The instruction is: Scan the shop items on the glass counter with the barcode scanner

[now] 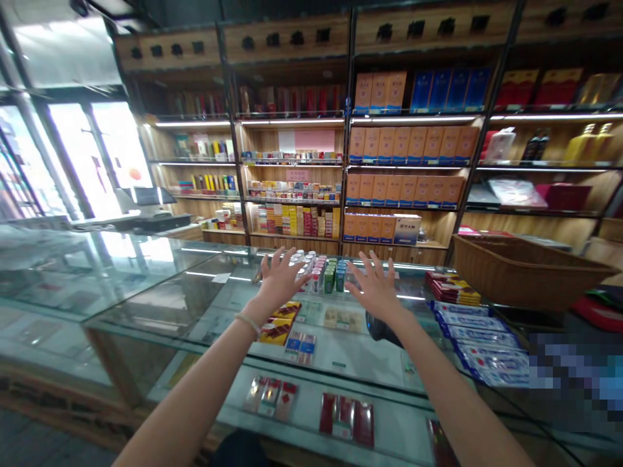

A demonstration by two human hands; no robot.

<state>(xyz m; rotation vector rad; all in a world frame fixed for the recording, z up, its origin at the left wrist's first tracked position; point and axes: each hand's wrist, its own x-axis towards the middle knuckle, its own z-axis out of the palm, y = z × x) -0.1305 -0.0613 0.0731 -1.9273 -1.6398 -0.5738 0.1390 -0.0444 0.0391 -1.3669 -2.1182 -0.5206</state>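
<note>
Both my arms reach out over a glass display counter (195, 311). My left hand (281, 280) is open with its fingers spread, and a pale bracelet (248, 324) circles its wrist. My right hand (374, 285) is open too, fingers apart, holding nothing. Between and beyond the hands stand rows of small cylindrical containers (329, 275) in white, pink, green and blue. Yellow and brown packets (276, 331) lie below my left hand. A dark rounded device (379, 327) is partly hidden behind my right forearm.
Blue-and-white packages (479, 340) lie at the right, beside red and yellow packets (452, 287) and a brown basket (528, 275). Flat packs (346, 415) show through the front glass. Behind, shelves hold many orange boxes (402, 189). A screen device (146, 198) stands at the back left.
</note>
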